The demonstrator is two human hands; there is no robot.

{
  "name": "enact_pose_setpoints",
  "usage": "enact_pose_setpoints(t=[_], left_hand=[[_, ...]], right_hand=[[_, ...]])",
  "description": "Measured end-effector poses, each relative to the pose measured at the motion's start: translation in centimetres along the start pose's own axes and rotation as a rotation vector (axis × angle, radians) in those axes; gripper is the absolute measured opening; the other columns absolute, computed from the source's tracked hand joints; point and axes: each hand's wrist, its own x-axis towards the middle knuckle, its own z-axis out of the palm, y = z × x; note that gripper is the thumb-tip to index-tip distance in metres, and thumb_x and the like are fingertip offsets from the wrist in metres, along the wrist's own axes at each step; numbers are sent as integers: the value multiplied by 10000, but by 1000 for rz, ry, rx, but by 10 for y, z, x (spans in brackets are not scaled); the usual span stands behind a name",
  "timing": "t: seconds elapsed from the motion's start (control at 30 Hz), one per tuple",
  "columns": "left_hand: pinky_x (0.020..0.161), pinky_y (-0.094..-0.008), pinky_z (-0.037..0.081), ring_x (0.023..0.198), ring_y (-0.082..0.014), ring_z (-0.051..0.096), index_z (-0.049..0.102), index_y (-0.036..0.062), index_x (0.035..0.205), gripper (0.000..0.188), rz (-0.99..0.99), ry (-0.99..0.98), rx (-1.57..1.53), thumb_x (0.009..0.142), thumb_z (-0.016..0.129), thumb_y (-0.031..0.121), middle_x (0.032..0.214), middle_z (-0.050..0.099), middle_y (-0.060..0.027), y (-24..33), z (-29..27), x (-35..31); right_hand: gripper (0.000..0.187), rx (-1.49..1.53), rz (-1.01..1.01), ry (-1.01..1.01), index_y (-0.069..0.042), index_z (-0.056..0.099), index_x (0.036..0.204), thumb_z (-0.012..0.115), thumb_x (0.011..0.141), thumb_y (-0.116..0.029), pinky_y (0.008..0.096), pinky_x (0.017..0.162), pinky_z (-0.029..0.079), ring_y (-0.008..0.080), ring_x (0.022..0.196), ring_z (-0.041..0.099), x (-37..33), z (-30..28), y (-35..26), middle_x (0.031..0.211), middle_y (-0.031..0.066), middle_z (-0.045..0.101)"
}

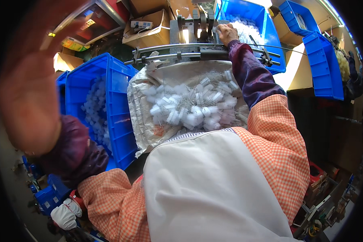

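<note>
My left hand [26, 97] is raised close at the far left, blurred, palm showing and fingers stretched upward, with nothing visible in it. At the bench machine [197, 30] my right hand [227, 33] has its fingers bent down at the right side of the metal parts; what lies under the fingertips is hidden. In front of me a pale woven sack [139, 117] is spread out, bearing a heap of small white bristle brushes [197, 107] with thin wire stems.
On the left stands a blue bin [123, 117] with white pieces inside. Beyond my right hand another blue bin [272, 36] holds more white pieces. Metal rails [165, 47] cross the machine's front. A cardboard box [149, 36] and a blue crate [322, 66] stand farther off.
</note>
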Motion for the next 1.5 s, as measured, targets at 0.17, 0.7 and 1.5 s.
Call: enact_pose_setpoints(t=[0.17,0.7,1.5], left_hand=[[792,-295,445,933,-191,575,571,8,1027,235,-567,-140,161,853,536,162,968,610,-112,-102,84,-72],[792,-379,448,914,-332,577,577,-8,1009,381,-847,-307,293,814,565,319,980,607,-197,-221,169,-201],[615,-244,448,664,-109,542,613,16,874,217,-1008,-281,-27,697,666,129,806,609,-53,-197,130,-190]], right_hand=[[228,86,-18,14,-115,598,975,522,831,-275,393,882,346,253,1030,492,5,1,-8,1022,50,607],[273,-79,195,-98,-195,632,986,519,814,-374,422,894,308,226,1045,493,7,-10,-6,1074,20,600],[287,-223,151,-85,-147,596,1013,479,795,-293,439,857,322,276,1045,463,-10,-11,-55,1055,80,552]])
